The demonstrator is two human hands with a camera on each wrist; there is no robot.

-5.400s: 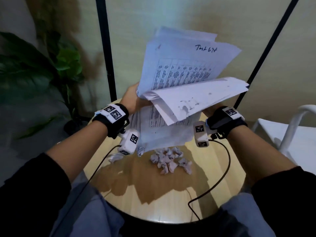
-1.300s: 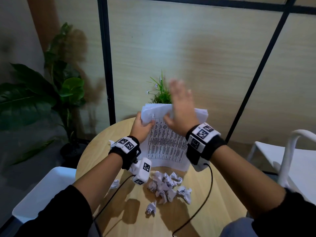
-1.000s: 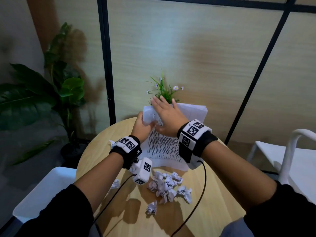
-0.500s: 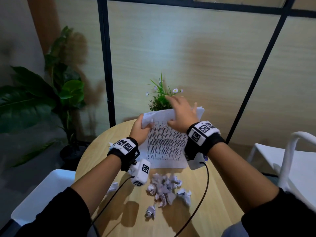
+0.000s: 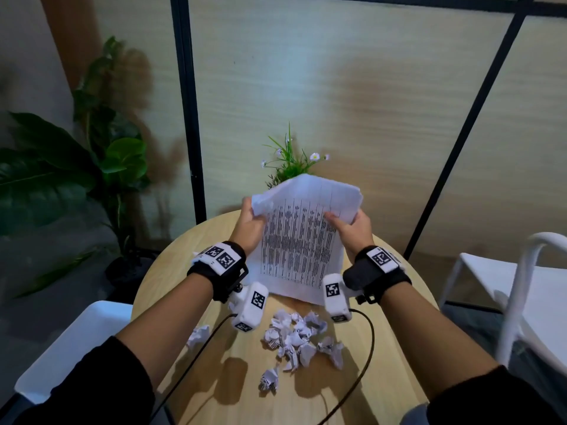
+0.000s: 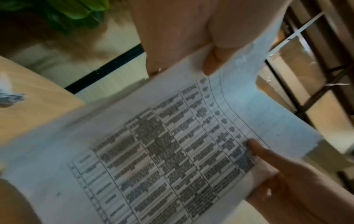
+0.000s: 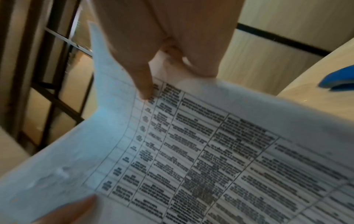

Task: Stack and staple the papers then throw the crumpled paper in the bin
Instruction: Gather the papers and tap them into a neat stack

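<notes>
A stack of printed papers (image 5: 302, 240) stands tilted above the round wooden table (image 5: 389, 348), its lower edge near the tabletop. My left hand (image 5: 252, 223) grips its left side, thumb on the front. My right hand (image 5: 349, 227) grips the right side the same way. The printed table on the top sheet (image 6: 172, 151) fills the left wrist view, and that sheet (image 7: 210, 151) fills the right wrist view too. A pile of crumpled paper balls (image 5: 299, 335) lies on the table below the stack. A blue object (image 7: 339, 80), perhaps the stapler, lies on the table edge in the right wrist view.
A small flowering plant (image 5: 291, 161) stands behind the papers. White chairs sit at the left (image 5: 70, 338) and right (image 5: 515, 286). A large leafy plant (image 5: 76, 167) stands at the left by the panelled wall. Cables trail over the table front.
My right hand has left the top of the stack and now grips its right side. The papers have lifted and tilted up, held by both hands.
</notes>
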